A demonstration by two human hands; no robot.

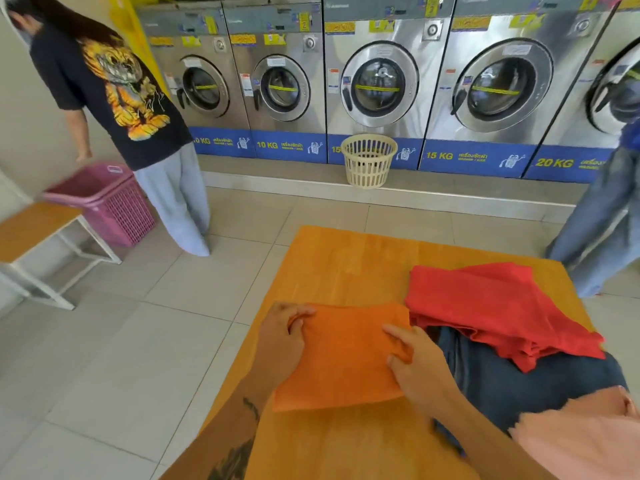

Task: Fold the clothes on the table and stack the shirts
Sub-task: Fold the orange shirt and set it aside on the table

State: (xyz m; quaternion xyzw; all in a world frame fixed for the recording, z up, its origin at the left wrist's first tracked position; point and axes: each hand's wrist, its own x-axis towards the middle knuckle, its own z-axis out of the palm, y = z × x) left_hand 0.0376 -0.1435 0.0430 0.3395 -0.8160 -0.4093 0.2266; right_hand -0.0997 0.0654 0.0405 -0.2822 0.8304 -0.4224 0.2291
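An orange shirt (pixel 346 358), folded into a rough rectangle, lies on the yellow-orange table (pixel 349 261) near its left edge. My left hand (pixel 282 336) pinches the shirt's upper left corner. My right hand (pixel 415 362) grips a bunch of fabric at its right edge. Just to the right lies a loosely folded red shirt (pixel 491 310), resting partly on dark blue jeans (pixel 512 382). A pink garment (pixel 581 441) shows at the bottom right corner.
A row of steel washing machines (pixel 377 81) lines the far wall, with a cream laundry basket (pixel 369 161) in front. At left a person in a black shirt (pixel 114 91) holds a pink hamper (pixel 104 202) beside a small table (pixel 34 230). Another person's jeans-clad legs (pixel 599 220) stand at the right.
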